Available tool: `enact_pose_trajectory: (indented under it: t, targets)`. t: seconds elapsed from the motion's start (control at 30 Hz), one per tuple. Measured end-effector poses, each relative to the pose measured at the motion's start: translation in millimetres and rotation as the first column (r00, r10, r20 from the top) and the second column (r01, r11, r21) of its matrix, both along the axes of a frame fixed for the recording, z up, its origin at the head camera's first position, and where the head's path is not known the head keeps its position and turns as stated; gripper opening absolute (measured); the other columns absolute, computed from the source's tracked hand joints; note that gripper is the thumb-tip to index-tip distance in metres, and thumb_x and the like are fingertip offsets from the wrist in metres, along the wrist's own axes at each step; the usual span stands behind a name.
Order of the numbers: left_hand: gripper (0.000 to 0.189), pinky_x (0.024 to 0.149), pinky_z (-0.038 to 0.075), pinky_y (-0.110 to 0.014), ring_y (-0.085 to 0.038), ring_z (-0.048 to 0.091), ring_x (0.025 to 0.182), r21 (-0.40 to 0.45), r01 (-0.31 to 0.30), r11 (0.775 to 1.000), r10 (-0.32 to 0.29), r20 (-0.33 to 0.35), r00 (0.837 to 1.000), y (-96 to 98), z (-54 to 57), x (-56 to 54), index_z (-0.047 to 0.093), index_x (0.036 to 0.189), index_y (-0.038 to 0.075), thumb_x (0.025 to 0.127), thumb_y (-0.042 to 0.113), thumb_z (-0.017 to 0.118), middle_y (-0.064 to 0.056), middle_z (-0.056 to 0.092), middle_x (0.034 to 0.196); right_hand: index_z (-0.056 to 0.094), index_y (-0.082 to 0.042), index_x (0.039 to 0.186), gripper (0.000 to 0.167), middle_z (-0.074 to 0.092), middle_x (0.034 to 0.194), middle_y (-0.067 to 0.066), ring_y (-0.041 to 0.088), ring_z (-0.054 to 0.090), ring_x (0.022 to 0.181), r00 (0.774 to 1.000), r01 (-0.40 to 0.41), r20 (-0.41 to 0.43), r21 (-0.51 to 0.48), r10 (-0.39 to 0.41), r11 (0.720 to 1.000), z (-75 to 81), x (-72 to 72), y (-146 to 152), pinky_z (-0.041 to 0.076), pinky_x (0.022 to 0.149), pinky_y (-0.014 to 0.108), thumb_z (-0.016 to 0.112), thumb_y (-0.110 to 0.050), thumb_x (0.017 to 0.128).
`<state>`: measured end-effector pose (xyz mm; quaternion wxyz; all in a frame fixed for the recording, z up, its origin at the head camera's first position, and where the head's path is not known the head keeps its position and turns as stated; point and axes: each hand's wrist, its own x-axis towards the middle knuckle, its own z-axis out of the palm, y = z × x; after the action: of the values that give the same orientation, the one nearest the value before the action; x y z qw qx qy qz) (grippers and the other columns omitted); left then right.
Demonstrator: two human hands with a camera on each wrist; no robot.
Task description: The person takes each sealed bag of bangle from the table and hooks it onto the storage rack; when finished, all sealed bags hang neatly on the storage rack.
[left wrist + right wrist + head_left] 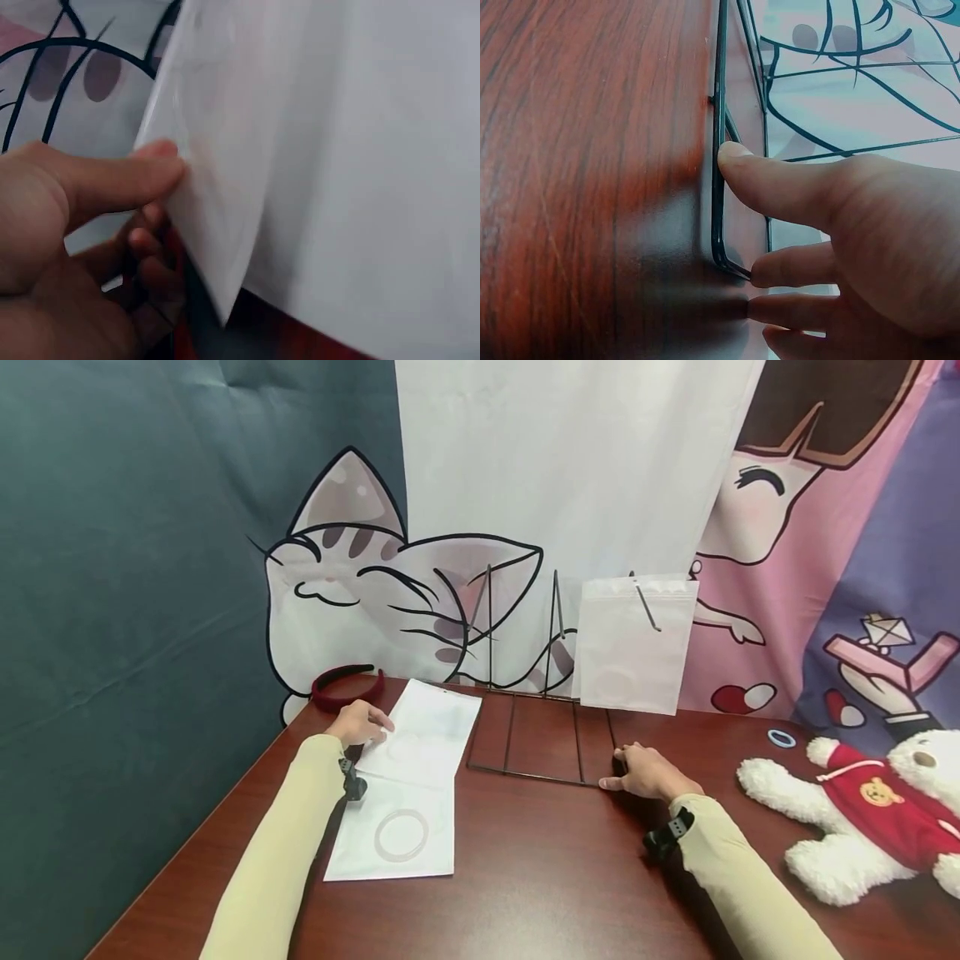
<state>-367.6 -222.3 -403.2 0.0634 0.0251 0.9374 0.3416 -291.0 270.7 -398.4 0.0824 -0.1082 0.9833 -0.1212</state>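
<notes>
Two sleeves (273, 852) before one rack (718, 202); left of it, left hand (357, 724) pinches one of two bags (426, 731); right hand (647, 772), spread, touches the rack

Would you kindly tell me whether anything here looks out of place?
Nothing looks damaged. Mildly odd: the upper white packet, pinched by the left hand, overlaps the lower packet at an angle, and a small blue ring lies loose near the plush bear.

Soft shadows are cast beside brightly lit sleeves (288, 827) — the packet (390, 150) is dimmed and blurred at left wrist, the tabletop (592, 150) touched by pale sheen at right.
</notes>
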Motion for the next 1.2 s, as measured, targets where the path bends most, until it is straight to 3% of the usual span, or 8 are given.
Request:
enact_pose_trajectory:
  t: [0.1,0.23,0.5,0.8,0.87,0.93,1.13,1.2]
  targets:
    - [0.027,0.106,0.050,-0.052,-0.035,0.055,0.118,0.014,0.049,0.999,-0.049,0.015,0.999,-2.5,-2.6,2.2,0.077,0.109,0.006,0.094,0.000,0.055,-0.023,0.064,0.129,0.055,0.010,0.137,0.073,0.051,0.141,0.037,0.053,0.049,0.130,1.000,0.000,0.002,-0.005,0.000,1.000,-0.9,1.3,-0.4,0.042,0.107,0.062,0.078,-0.039,0.086]
    - [0.042,0.116,0.036,-0.060,-0.038,0.046,0.132,0.083,0.129,0.988,-0.130,0.008,0.992,-6.4,-0.2,7.3,0.073,0.118,0.006,0.091,-0.006,0.043,-0.024,0.056,0.141,0.056,0.009,0.136,0.072,0.052,0.139,0.036,0.051,0.052,0.128,1.000,0.001,0.005,-0.007,-0.001,1.000,-2.2,1.7,-1.9,0.043,0.107,0.061,0.078,-0.038,0.086]
    - [0.060,0.114,0.037,-0.059,-0.037,0.037,0.145,0.178,0.285,0.942,-0.284,-0.030,0.958,-12.2,18.7,24.8,0.060,0.141,0.020,0.089,-0.008,0.048,-0.016,0.042,0.159,0.056,0.010,0.135,0.072,0.057,0.136,0.034,0.048,0.057,0.124,1.000,0.011,0.005,-0.025,-0.011,1.000,-5.5,0.2,-4.4,0.046,0.104,0.060,0.079,-0.036,0.086]
    - [0.024,0.115,0.039,-0.056,-0.031,0.052,0.134,0.302,0.279,0.911,-0.225,-0.203,0.953,9.1,44.4,56.0,0.077,0.116,0.015,0.092,0.014,0.070,-0.011,0.068,0.131,0.057,0.010,0.134,0.070,0.060,0.132,0.033,0.044,0.060,0.118,1.000,0.023,0.017,-0.039,-0.023,0.999,-4.2,-1.0,-5.5,0.048,0.101,0.059,0.080,-0.035,0.085]
    - [0.021,0.113,0.041,-0.053,-0.029,0.056,0.127,0.298,0.335,0.894,-0.258,-0.269,0.928,19.1,52.2,61.9,0.078,0.109,0.013,0.089,0.011,0.074,-0.011,0.070,0.124,0.056,0.010,0.135,0.071,0.059,0.134,0.034,0.044,0.059,0.120,0.999,0.029,0.018,-0.039,-0.028,0.999,-3.5,-0.7,-5.4,0.048,0.102,0.059,0.079,-0.034,0.086]
    - [0.023,0.111,0.042,-0.049,-0.027,0.057,0.125,0.249,0.406,0.879,-0.316,-0.334,0.888,30.0,60.2,68.2,0.079,0.108,0.015,0.087,0.007,0.074,-0.009,0.069,0.126,0.055,0.011,0.136,0.071,0.058,0.135,0.034,0.045,0.059,0.121,0.999,0.032,0.022,-0.041,-0.031,0.999,-3.0,-0.2,-5.0,0.048,0.102,0.059,0.079,-0.034,0.086]
    - [0.053,0.091,0.046,-0.031,-0.018,0.057,0.117,0.049,0.569,0.821,-0.498,-0.426,0.755,61.3,83.2,89.3,0.069,0.131,0.024,0.086,-0.004,0.064,-0.001,0.064,0.141,0.054,0.011,0.137,0.072,0.057,0.136,0.034,0.045,0.058,0.123,0.999,0.035,0.030,-0.041,-0.034,0.999,-1.9,-0.9,-4.1,0.047,0.103,0.059,0.079,-0.034,0.086]
    - [0.060,0.094,0.046,-0.032,-0.016,0.059,0.117,0.016,0.604,0.797,-0.533,-0.453,0.715,70.0,89.0,94.9,0.064,0.137,0.025,0.086,-0.006,0.062,0.001,0.064,0.141,0.055,0.011,0.136,0.071,0.058,0.136,0.033,0.044,0.058,0.123,0.999,0.039,0.028,-0.039,-0.038,0.998,-1.0,-1.8,-4.2,0.047,0.104,0.059,0.079,-0.033,0.086]
